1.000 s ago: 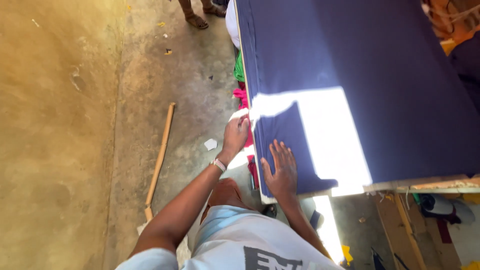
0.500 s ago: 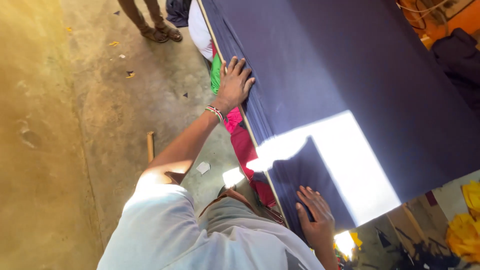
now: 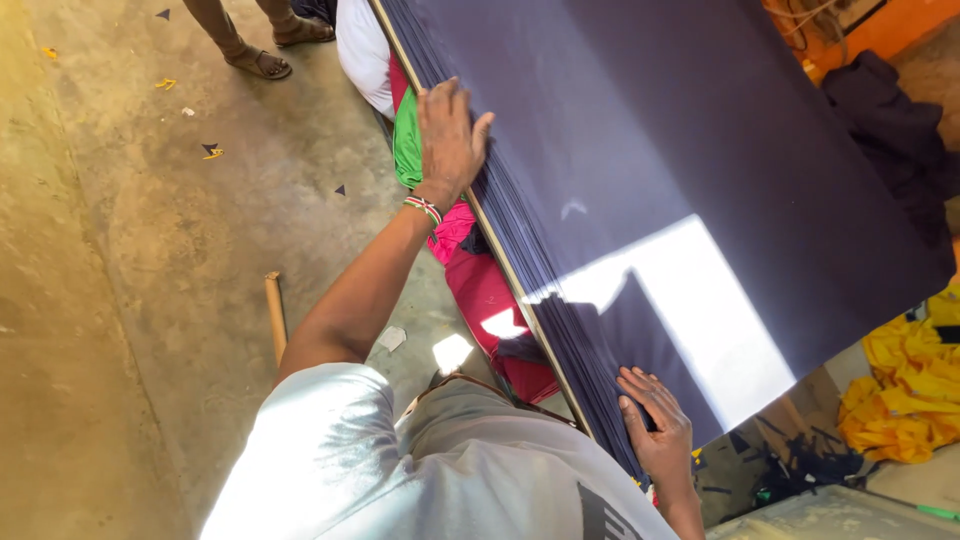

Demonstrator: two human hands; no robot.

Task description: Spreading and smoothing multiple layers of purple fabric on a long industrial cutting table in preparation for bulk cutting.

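— Since a moment ago your left hand (image 3: 450, 135) has slid further along the navy fabric stack (image 3: 640, 170), fingers spread flat on its edge.

— And your right hand (image 3: 655, 430)?

— Flat at the stack's near corner, gripping nothing; layers look mostly squared, though the edge between your hands is still uneven.

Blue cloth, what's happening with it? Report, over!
Left hand flat on cloth stack's edge. Right hand flat on near corner. Cloth spread smooth over table. Pink and green fabric hangs below edge. Someone's feet nearby.
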